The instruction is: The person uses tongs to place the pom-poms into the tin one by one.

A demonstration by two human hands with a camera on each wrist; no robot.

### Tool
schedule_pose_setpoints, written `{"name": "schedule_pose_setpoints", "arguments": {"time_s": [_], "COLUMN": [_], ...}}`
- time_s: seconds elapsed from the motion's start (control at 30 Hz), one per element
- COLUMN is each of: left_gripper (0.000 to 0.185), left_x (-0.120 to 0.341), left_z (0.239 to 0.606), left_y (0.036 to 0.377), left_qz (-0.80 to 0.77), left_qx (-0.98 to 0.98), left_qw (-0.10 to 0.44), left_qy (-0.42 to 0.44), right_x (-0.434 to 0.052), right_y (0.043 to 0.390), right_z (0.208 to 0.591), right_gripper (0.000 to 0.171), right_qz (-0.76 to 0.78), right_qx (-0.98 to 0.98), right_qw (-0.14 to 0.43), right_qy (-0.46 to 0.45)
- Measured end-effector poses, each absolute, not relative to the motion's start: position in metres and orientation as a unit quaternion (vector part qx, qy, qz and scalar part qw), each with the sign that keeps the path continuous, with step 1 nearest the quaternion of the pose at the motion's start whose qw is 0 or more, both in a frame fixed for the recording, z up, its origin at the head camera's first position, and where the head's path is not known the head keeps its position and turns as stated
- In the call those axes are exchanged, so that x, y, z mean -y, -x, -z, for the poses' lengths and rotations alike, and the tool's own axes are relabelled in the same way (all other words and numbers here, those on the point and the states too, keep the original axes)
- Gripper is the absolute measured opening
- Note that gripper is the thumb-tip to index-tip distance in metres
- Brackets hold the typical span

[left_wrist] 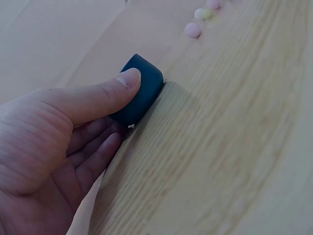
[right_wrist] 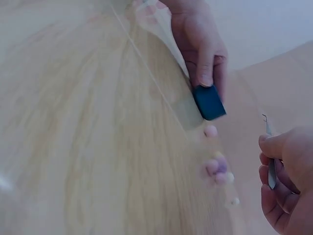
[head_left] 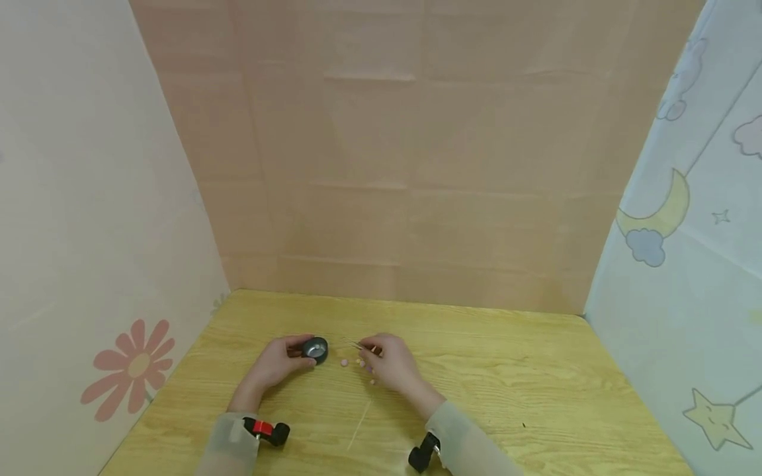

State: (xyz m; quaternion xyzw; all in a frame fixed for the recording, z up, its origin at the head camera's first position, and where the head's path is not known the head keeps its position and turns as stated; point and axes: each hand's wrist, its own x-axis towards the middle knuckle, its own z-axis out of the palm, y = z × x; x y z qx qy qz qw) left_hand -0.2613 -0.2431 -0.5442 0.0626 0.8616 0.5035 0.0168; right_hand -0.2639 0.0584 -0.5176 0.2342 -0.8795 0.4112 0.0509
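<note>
My left hand (head_left: 275,362) grips a small round dark teal cup (head_left: 315,351) by its side, thumb and fingers around the wall. In the left wrist view the thumb presses the cup (left_wrist: 142,90) close to the table surface. From above, its paler grey inside shows. My right hand (head_left: 394,365) pinches slim metal tweezers (right_wrist: 272,171), their bent tip (right_wrist: 265,119) pointing toward the cup side. Small soft-looking balls in pink, purple, white and yellow lie between the hands; a pink ball (head_left: 344,363) sits nearest the cup, and a purple ball (right_wrist: 221,163) lies within the cluster.
The wood-grain table (head_left: 506,370) backs onto a tan sheet (head_left: 405,165). Pale patterned sheets stand at the left (head_left: 89,198) and right (head_left: 702,277). A thin pale line (head_left: 359,425) runs along the tabletop between the forearms, and a tiny dark speck (head_left: 524,425) lies at the right.
</note>
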Motion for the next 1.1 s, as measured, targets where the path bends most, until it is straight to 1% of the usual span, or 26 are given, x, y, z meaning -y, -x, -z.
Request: {"name": "schedule_pose_setpoints", "arguments": {"time_s": [0.13,0.23,0.47,0.67,0.9,1.1], "left_gripper": [0.058,0.058,0.058,0.058,0.058,0.058], "left_x": [0.244,0.245,0.246,0.246,0.247,0.246], "left_z": [0.546,0.547,0.548,0.55,0.55,0.547], "left_y": [0.262,0.264,0.264,0.264,0.262,0.264], "left_qz": [-0.509,-0.514,-0.513,-0.507,-0.512,-0.512], "left_qx": [-0.858,-0.855,-0.856,-0.859,-0.856,-0.856], "left_qw": [0.017,0.019,0.019,0.023,0.024,0.023], "left_qy": [-0.065,-0.066,-0.064,-0.062,-0.061,-0.064], "right_x": [-0.08,-0.097,-0.123,-0.137,-0.142,-0.139], "right_y": [0.266,0.268,0.265,0.263,0.259,0.253], "right_z": [0.519,0.52,0.521,0.526,0.529,0.527], "right_gripper": [0.015,0.014,0.013,0.01,0.012,0.014], "right_qz": [-0.404,-0.405,-0.403,-0.383,-0.345,-0.309], "right_qx": [0.883,0.884,0.889,0.894,0.895,0.907], "right_qw": [0.082,0.09,0.074,0.051,0.024,0.033], "right_qy": [-0.223,-0.215,-0.202,-0.225,-0.28,-0.283]}}
